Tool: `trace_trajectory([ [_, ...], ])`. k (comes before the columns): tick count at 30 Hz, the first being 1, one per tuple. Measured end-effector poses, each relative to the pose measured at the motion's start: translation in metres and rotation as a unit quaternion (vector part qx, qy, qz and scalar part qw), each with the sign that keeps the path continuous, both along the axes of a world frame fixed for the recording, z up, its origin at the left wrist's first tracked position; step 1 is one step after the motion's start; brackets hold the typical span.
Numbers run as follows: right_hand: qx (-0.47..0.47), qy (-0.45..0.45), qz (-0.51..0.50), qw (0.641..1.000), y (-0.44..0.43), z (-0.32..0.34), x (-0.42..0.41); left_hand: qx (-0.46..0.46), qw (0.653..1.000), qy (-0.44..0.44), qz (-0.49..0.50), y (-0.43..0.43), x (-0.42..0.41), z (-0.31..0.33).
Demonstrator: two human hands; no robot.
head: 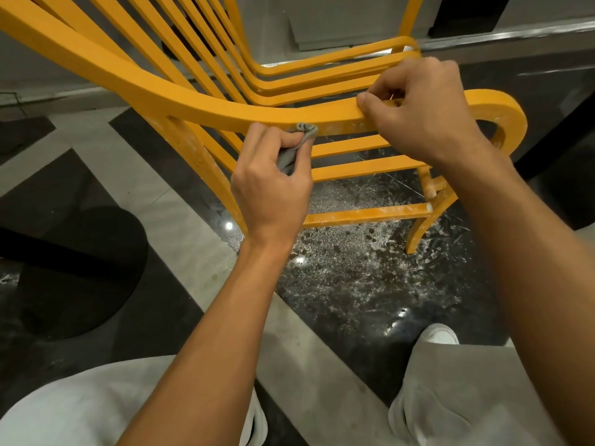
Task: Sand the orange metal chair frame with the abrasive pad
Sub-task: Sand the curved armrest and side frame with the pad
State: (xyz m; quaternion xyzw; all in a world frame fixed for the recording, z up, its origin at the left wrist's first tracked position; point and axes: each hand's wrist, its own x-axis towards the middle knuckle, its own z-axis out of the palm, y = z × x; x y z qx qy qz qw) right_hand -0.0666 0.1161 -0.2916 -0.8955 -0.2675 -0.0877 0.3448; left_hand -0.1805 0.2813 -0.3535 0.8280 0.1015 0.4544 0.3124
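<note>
The orange metal chair frame (193, 101) fills the upper half of the view, its armrest rail sweeping from top left to a curl at the right. My left hand (273, 185) grips a crumpled grey abrasive pad (296, 146) and holds it against the underside of that rail. My right hand (418, 107) grips the same rail just right of the pad, thumb on the near face and fingers curled over the top. Pale scuffed patches show on the rail beside the pad and on the lower bars and legs.
Dust and scratch marks cover the dark speckled floor (370, 278) under the chair. Pale stone bands (180, 226) cross the floor diagonally. A round black base (80, 272) sits at the left. My knees in light trousers (467, 397) and a white shoe (441, 333) are at the bottom.
</note>
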Motion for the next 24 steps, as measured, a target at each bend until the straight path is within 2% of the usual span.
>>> trace_trajectory([
  [12, -0.007, 0.012, 0.002, 1.000, -0.007, 0.006, 0.002, -0.002, 1.000, 0.002, 0.000, -0.009, 0.004, 0.000],
  [18, -0.008, -0.001, -0.030, 1.000, -0.018, 0.006, 0.005, 0.013, 0.999, 0.013, -0.042, -0.020, 0.011, 0.003],
  [24, -0.009, 0.013, -0.048, 0.999, -0.034, 0.006, 0.010, -0.004, 1.000, 0.001, -0.009, -0.016, 0.007, -0.002],
])
